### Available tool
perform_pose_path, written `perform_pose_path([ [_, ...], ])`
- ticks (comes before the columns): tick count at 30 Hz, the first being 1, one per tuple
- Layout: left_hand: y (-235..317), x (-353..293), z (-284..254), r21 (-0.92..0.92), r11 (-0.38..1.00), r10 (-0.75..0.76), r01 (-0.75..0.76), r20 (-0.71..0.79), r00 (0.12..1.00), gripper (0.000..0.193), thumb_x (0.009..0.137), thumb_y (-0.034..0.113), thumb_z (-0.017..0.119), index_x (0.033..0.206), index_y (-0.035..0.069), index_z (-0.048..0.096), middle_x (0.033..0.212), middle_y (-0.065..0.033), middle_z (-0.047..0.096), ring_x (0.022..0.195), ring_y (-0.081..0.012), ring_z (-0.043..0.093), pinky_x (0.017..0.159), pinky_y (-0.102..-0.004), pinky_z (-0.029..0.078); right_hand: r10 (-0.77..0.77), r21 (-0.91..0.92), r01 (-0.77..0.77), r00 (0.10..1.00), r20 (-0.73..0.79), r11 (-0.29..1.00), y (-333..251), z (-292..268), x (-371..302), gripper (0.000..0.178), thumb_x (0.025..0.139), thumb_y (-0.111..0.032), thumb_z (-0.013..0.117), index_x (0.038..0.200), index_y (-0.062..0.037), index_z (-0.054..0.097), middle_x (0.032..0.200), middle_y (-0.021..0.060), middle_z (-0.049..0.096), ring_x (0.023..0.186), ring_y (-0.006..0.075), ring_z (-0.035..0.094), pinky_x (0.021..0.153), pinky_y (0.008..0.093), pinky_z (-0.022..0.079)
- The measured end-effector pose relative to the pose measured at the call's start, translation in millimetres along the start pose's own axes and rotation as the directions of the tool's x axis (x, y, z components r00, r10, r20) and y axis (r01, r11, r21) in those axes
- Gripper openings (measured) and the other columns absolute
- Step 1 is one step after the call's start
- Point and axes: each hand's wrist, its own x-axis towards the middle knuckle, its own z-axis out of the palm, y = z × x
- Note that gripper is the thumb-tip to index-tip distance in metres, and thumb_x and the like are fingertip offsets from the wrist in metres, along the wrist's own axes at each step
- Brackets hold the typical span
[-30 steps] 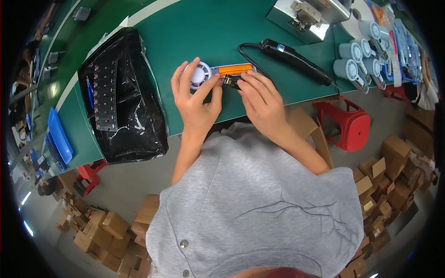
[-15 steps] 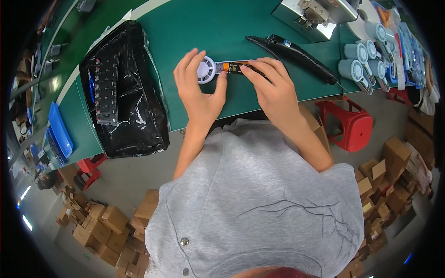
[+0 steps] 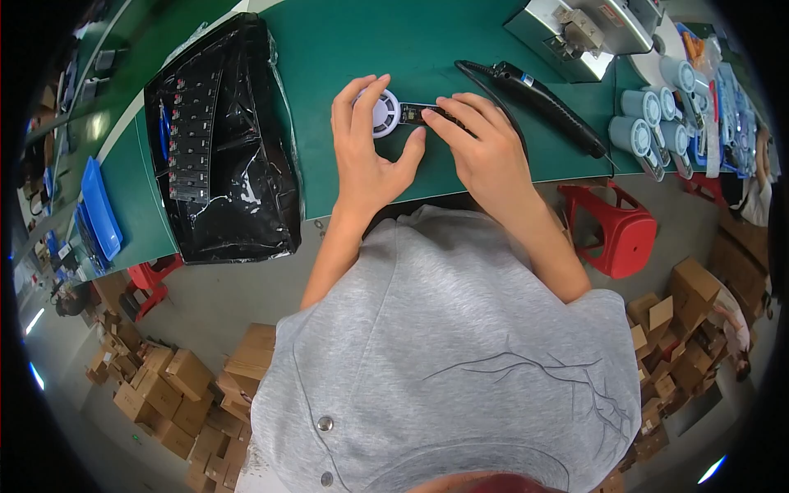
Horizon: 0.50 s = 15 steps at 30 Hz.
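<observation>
A pale lavender handheld fan (image 3: pixel 386 113) lies on the green table, its round head to the left and its handle to the right. A dark circuit board (image 3: pixel 413 112) lies along the handle. My left hand (image 3: pixel 370 160) curves round the fan's head, with its fingers at the far left rim and its thumb spread near the handle's near edge. My right hand (image 3: pixel 486 144) has its fingertips pressed on the board and handle, covering their right end. Beyond my right hand lies a black electric screwdriver (image 3: pixel 552 108) with a cable.
A black plastic-lined tray (image 3: pixel 255 201) with several circuit boards (image 3: pixel 191 140) stands at left, beside a blue tray (image 3: pixel 101 209). Several light-blue fan bodies (image 3: pixel 631 134) stand at right, near a metal machine (image 3: pixel 559 41). A red stool (image 3: pixel 629 234) is beyond the table edge.
The circuit board has settled along the handle, and the orange seen there before no longer shows. My left thumb has moved off the handle. The whole view has shifted slightly.
</observation>
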Motion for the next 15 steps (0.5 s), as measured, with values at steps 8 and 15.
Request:
perform_pose_path([
  [8, -1.7, -1.6, 8.7, 0.007, 0.999, -0.037, 0.037, -0.067, 0.997, 0.051, 0.084, 0.012, 0.087, 0.131, 0.003, 0.068, 0.136, -0.0196, 0.057, 0.113, -0.0336, 0.064, 0.093, -0.0408, 0.055, 0.007, -0.063, -0.004, 0.998, 0.056, 0.998, -0.6, -6.9, -0.5, 0.05, 0.083, 0.006, 0.067, 0.13, -0.0081, 0.074, 0.131, 0.0152, 0.069, 0.132, 0.0368, 0.06, 0.108, 0.0473, 0.055],
  [15, -1.3, -1.8, 12.6, 0.005, 0.999, -0.049, 0.05, -0.11, 0.993, 0.035, 0.084, 0.009, 0.087, 0.117, 0.005, 0.077, 0.134, -0.0185, 0.059, 0.106, -0.03, 0.067, 0.087, -0.0391, 0.056, 0.047, 0.034, -0.049, 0.997, 0.063, 0.998, 1.1, -5.1, -3.8, 0.053, 0.083, 0.008, 0.065, 0.133, -0.0071, 0.071, 0.134, 0.016, 0.067, 0.134, 0.0371, 0.059, 0.11, 0.0464, 0.054],
])
